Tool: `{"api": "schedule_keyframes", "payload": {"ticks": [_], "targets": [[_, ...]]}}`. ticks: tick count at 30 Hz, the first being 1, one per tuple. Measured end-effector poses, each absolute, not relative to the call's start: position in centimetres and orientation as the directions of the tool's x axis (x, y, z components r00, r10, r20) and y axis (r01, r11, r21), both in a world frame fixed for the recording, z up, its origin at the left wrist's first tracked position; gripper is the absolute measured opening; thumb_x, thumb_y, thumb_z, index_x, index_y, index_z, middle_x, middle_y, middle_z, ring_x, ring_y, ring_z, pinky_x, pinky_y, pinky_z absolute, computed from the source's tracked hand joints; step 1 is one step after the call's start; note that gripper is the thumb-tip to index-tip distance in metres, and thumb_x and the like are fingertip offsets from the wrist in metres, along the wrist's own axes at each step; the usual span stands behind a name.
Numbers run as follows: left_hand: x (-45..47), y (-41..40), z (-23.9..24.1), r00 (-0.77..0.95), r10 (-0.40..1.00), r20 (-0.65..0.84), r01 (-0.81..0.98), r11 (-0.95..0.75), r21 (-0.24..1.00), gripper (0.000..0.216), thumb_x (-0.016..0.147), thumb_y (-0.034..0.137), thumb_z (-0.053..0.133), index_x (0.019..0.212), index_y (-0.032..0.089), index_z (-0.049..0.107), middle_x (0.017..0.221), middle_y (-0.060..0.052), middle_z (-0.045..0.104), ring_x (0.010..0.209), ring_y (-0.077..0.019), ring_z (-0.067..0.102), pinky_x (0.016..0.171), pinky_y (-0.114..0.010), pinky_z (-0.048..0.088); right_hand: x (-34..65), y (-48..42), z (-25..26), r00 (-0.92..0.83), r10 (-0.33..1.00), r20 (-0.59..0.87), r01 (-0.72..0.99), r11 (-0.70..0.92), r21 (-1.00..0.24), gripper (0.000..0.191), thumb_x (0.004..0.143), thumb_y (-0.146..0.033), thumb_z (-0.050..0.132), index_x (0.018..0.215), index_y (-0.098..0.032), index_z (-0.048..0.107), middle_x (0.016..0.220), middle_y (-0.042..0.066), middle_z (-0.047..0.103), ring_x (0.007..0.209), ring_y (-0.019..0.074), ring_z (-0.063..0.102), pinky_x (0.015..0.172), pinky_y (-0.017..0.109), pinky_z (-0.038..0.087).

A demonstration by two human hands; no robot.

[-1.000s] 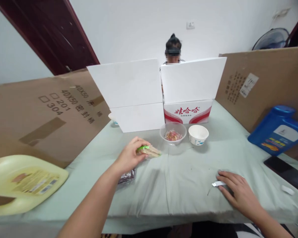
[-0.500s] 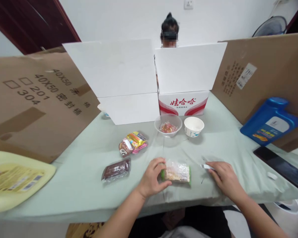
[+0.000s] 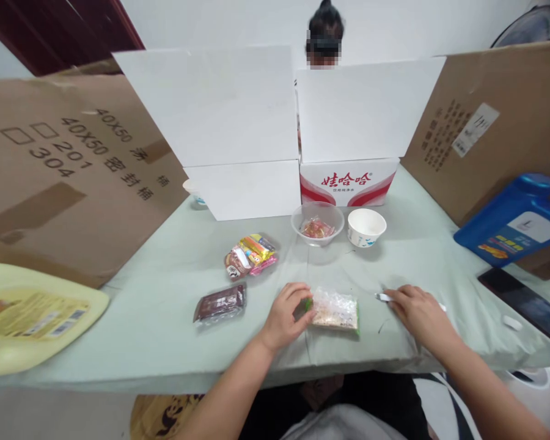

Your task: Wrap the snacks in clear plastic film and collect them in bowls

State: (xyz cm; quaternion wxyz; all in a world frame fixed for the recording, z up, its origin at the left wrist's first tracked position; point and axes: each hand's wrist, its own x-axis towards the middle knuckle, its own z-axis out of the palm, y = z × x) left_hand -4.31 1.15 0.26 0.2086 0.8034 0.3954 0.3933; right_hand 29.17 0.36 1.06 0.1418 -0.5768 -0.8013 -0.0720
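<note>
My left hand [image 3: 286, 315] grips the left end of a clear snack packet with green ends [image 3: 335, 310], which lies flat on the pale green tablecloth [image 3: 165, 318] near the front edge. My right hand [image 3: 419, 315] rests on the cloth to the packet's right, fingers curled over a small white object [image 3: 384, 297] that I cannot make out. A brown wrapped snack [image 3: 220, 303] lies to the left of my left hand. Behind it sits a small heap of colourful wrapped snacks [image 3: 250, 255].
A clear bowl with wrapped sweets [image 3: 317, 223] and a white paper cup [image 3: 366, 227] stand before white boxes [image 3: 348, 180]. Cardboard screens [image 3: 73, 177] flank the table. A yellow jug [image 3: 32, 318] lies left, a blue jug [image 3: 516, 220] and dark phone [image 3: 522, 302] right. A person sits behind the boxes.
My left hand carried the green-ended packet from near the bowl to the front edge and laid it flat. My right hand slid left toward it. The snacks on the left came into view.
</note>
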Motion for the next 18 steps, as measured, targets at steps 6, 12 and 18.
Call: {"api": "schedule_keyframes", "payload": {"ticks": [6, 12, 18], "targets": [[-4.1, 1.3, 0.1, 0.464, 0.820, 0.336, 0.468, -0.549, 0.693, 0.100, 0.068, 0.048, 0.078, 0.148, 0.022, 0.024, 0.125, -0.014, 0.057, 0.117, -0.0296, 0.051, 0.102, -0.051, 0.040, 25.9, -1.1, 1.8, -0.267, 0.851, 0.452, 0.854, 0.426, -0.298, 0.028, 0.093, -0.036, 0.051, 0.112, -0.020, 0.063, 0.110, 0.012, 0.062, 0.104, 0.0265, 0.057, 0.090, 0.044, 0.047], [-3.9, 1.0, 0.6, 0.369, 0.801, 0.472, 0.463, -0.598, 0.654, 0.029, 0.079, 0.025, 0.065, 0.108, 0.020, 0.064, 0.095, -0.007, 0.061, 0.096, -0.0232, 0.055, 0.086, -0.042, 0.048, 18.4, -1.0, 2.1, -0.407, 0.848, 0.340, 0.724, 0.527, -0.445, 0.030, 0.087, -0.036, 0.059, 0.114, -0.021, 0.061, 0.109, 0.011, 0.061, 0.097, 0.0245, 0.061, 0.081, 0.039, 0.053], [-4.3, 1.2, 0.6, 0.178, 0.882, 0.436, 0.267, -0.470, 0.842, 0.005, 0.080, 0.024, 0.054, 0.081, 0.019, 0.055, 0.097, -0.009, 0.063, 0.097, -0.0227, 0.061, 0.089, -0.041, 0.048, 20.9, 0.0, 1.9, -0.125, 0.895, 0.427, 0.673, 0.393, -0.626, 0.019, 0.094, -0.030, 0.043, 0.086, -0.021, 0.058, 0.085, 0.006, 0.063, 0.075, 0.0177, 0.060, 0.069, 0.031, 0.050]]}}
